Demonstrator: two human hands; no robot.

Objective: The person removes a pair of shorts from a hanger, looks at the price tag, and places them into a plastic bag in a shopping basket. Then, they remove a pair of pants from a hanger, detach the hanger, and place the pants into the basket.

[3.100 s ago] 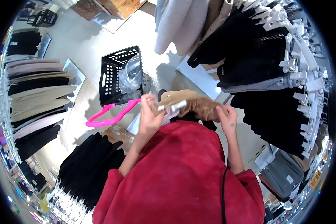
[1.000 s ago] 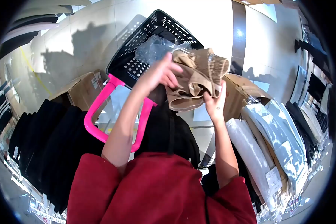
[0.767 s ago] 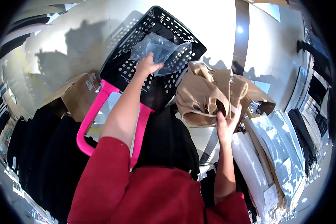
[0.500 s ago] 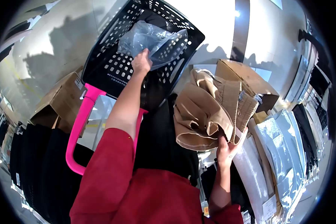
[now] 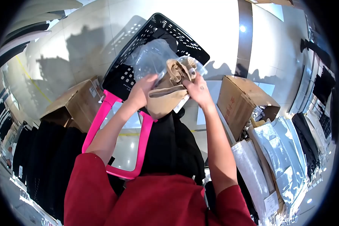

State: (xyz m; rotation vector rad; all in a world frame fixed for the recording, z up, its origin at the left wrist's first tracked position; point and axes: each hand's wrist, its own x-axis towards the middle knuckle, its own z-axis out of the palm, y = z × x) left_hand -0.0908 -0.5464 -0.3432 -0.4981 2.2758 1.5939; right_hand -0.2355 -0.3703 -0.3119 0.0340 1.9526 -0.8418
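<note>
Brown trousers (image 5: 165,101), bunched up, hang between my two hands over the near part of the black basket (image 5: 120,71). Around their upper part lies a clear plastic bag (image 5: 150,56), partly inside the basket. My left hand (image 5: 143,90) is closed on the bag's edge at the left side of the trousers. Closed on the bunched cloth from the right is my right hand (image 5: 199,90). A white tag (image 5: 181,104) sticks out below the trousers. Dark cloth (image 5: 165,39) lies at the far end of the basket.
The basket has a pink handle (image 5: 96,124). Open cardboard boxes stand at the left (image 5: 77,101) and right (image 5: 239,101). Black garments (image 5: 49,162) hang at the lower left; pale blue garments (image 5: 280,150) hang at the right. Black cloth (image 5: 173,147) is close in front of me.
My right hand has brought the trousers leftward and up to the plastic bag. My left hand has come back nearer to me with the bag. The basket appears lower and farther right.
</note>
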